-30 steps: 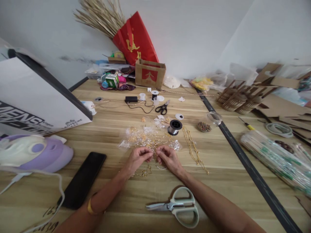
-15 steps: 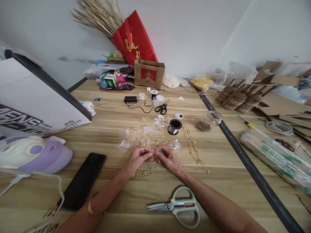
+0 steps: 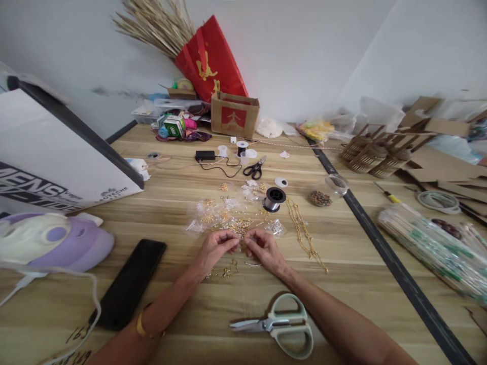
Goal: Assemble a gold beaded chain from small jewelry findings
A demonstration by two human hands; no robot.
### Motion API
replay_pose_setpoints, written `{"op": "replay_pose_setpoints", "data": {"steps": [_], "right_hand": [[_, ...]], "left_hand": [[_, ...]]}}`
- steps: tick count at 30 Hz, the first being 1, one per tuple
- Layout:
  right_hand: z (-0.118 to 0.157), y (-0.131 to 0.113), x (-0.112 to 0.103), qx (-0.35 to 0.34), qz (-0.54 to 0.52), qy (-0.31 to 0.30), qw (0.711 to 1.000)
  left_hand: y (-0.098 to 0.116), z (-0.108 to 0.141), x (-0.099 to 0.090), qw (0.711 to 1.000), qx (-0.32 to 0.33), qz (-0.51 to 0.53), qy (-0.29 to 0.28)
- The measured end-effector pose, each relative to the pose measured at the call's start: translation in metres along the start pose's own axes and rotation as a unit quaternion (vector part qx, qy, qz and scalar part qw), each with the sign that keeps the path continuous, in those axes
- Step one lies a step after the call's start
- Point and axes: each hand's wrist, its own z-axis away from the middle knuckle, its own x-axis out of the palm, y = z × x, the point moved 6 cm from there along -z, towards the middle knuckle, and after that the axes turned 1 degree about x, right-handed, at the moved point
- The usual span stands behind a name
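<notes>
Well behind the wire spool [image 3: 274, 199], a tilted red bag [image 3: 218, 63] holds dried stalks [image 3: 155, 25]; right of the spool, a dark strip [image 3: 375, 243] crosses the table [image 3: 190, 324] beyond a clear tub [image 3: 329, 199] of brown beads [image 3: 319, 198]. Nearer than the spool, the left hand [image 3: 217, 247] and right hand [image 3: 265, 247] each have a pinched-together grip, anything held too small to tell, just beside gold and silver pieces [image 3: 236, 224] front-left of the spool.

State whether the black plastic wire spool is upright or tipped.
Upright: the black plastic wire spool rests on one round flange, its other flange facing up, silvery wire wound between them.
</notes>
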Motion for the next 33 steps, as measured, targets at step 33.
{"op": "replay_pose_setpoints", "data": {"steps": [33], "right_hand": [[-0.0003,-0.0004,-0.0002,-0.003,0.005,0.003,1.0]], "left_hand": [[-0.0068,-0.0028,0.0032,0.998,0.045,-0.04,-0.034]]}}
